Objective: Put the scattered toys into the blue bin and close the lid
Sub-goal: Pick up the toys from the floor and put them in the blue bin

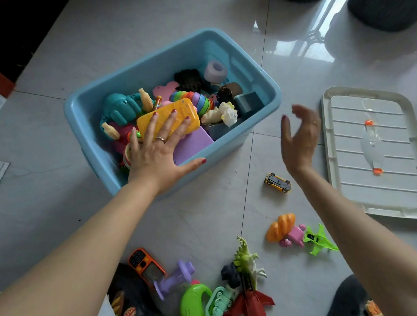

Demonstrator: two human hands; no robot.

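— Since the blue bin (262, 113) is already heaped, why is the left hand (158, 148) flat on the yellow toy (170, 117)?

— Likely pressing it down so the lid (376, 151) can seat later; the fingers are spread straight, gripping nothing.

— And the right hand (300, 137)?

— Hanging over the floor between bin and lid, loosely curled, empty.

— How does the bin lie?

— On the tiled floor, its long axis slanting from near left to far right. The toy car (277, 182), dinosaur (247, 258) and rocket (253, 308) wait outside it.
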